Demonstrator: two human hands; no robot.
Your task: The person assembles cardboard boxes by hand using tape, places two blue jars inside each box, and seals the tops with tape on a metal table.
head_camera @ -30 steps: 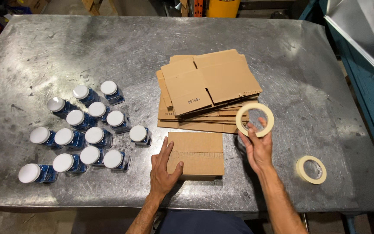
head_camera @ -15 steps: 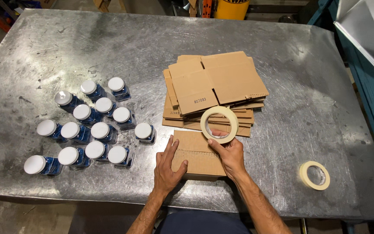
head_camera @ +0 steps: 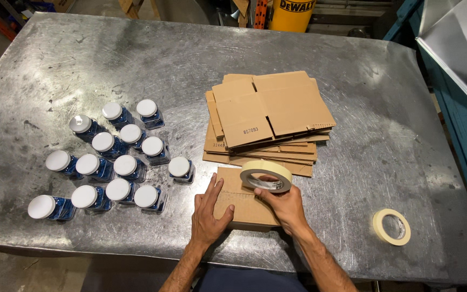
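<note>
Head view: near the tabletop's [head_camera: 352, 70] front edge lies a small flat cardboard box [head_camera: 247, 203]. Left hand [head_camera: 209, 213] rests open, palm down, on the box's left side, gripping nothing. Right hand [head_camera: 285, 205] closes around a tape roll [head_camera: 266, 176] held just over the box's rear right corner. Thirteen white-lidded blue jars [head_camera: 114, 157], all capped, cluster toward the left edge. Behind the box sits a stack of flattened cartons [head_camera: 268, 116]; a second tape roll [head_camera: 392, 227] lies near the front right corner.

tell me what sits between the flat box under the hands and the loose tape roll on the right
Nothing: in the head view, only bare metal table lies between the flat box and the loose tape roll.
</note>
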